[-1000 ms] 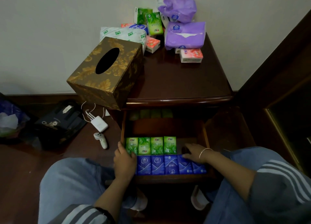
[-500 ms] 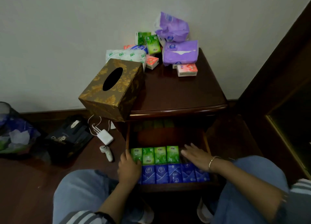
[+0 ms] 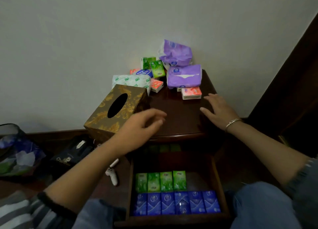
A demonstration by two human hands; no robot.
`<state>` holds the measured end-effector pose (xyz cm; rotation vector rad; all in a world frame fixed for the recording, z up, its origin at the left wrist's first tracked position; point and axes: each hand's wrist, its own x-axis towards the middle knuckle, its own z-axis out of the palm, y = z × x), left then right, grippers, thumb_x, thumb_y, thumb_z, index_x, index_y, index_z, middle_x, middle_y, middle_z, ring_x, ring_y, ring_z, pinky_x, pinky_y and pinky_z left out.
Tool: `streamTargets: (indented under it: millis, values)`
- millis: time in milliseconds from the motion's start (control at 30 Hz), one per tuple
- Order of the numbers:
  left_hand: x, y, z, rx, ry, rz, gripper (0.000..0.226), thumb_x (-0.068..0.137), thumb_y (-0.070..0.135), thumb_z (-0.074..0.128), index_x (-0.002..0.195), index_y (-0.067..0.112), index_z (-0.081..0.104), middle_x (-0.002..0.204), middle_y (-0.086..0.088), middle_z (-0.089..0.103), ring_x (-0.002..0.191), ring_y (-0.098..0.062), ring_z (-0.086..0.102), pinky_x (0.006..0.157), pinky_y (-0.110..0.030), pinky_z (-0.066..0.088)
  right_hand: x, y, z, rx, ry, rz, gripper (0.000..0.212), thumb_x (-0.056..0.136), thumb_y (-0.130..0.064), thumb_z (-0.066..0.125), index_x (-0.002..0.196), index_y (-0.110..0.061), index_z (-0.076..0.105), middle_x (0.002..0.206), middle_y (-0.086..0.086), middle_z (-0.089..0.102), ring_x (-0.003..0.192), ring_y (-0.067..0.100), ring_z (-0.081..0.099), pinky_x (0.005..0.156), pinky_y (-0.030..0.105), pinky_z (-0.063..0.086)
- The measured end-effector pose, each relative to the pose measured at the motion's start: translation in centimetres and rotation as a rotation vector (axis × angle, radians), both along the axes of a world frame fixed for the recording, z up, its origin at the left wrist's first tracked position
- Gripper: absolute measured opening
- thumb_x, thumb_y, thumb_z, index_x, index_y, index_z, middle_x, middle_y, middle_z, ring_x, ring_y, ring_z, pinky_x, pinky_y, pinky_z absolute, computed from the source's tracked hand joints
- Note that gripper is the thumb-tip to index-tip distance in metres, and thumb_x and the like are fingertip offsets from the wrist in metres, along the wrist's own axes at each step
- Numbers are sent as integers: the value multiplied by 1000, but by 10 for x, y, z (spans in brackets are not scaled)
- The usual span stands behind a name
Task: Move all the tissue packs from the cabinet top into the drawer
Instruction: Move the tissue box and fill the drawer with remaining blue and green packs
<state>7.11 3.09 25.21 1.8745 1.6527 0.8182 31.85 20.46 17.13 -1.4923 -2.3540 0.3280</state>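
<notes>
Tissue packs lie piled at the back of the dark cabinet top [image 3: 180, 115]: two purple packs [image 3: 185, 78], green packs [image 3: 157, 68], a white-green pack [image 3: 130, 81], orange-pink packs [image 3: 191, 93] and a blue pack [image 3: 143, 72]. My left hand [image 3: 141, 125] hovers over the cabinet's front edge, fingers relaxed, holding nothing. My right hand [image 3: 217, 110] is spread above the cabinet top, just short of the pink pack, and is empty too. The open drawer [image 3: 218, 173] below holds a row of green packs [image 3: 160, 181] and a row of blue packs [image 3: 175, 203].
A gold-patterned tissue box [image 3: 118, 110] stands on the cabinet's left front corner. On the floor to the left are a dark bag [image 3: 72, 156], a white charger [image 3: 113, 176] and a bin [image 3: 15, 151]. Dark furniture stands at the right.
Both hands have left the drawer and risen over the cabinet top, empty. The view has tilted up, so the drawer now sits lower in the frame.
</notes>
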Motion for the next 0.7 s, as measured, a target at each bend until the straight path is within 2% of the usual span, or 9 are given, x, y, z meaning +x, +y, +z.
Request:
streamTargets:
  millis: [67,167,233,333,467,567,700]
  values:
    - [-10,32,19,141,68,123,23,94,17,57,117,17,63,105,8,67,96,-1,60,82,-4,40,-14,21,-11,-60,-83,-93,61,92,-43,48,143,-11,34,153,13,26,144,30,18,117,42,19]
    - [-29,87,28,183,133,273,29,92,16,57,121,13,59,115,-2,61,102,-13,58,88,-18,42,-29,35,-30,-167,-175,-214,67,93,-54,36,147,-18,23,158,8,15,146,26,8,117,46,14]
    - [-43,127,24,150,245,296,39,90,22,60,127,11,55,125,-9,54,112,-21,53,92,-23,37,-32,37,-40,-154,-199,-250,67,92,-57,30,148,-23,21,158,5,14,146,24,7,116,47,14]
    - [-58,187,15,77,367,328,59,85,34,66,135,9,47,134,-16,43,121,-31,47,102,-36,38,-32,37,-42,-119,-201,-255,67,90,-59,29,147,-26,21,158,3,16,146,22,9,115,47,15]
    - [-73,258,1,-29,467,405,86,78,54,68,146,18,30,152,-13,21,137,-36,29,109,-50,31,-31,36,-42,-86,-194,-285,66,89,-60,32,145,-27,25,156,0,20,145,19,12,114,45,18]
    - [-90,299,-10,-52,485,441,97,71,70,64,149,27,24,156,-11,11,140,-37,24,109,-54,27,-32,38,-45,-74,-204,-313,65,87,-61,32,144,-30,26,156,-2,21,145,17,14,113,42,20]
    - [-106,328,-29,-140,514,395,105,60,77,67,147,34,25,156,-10,10,136,-40,30,108,-55,28,-31,40,-47,-53,-211,-331,66,85,-62,30,143,-31,26,155,-4,22,144,16,15,112,41,21]
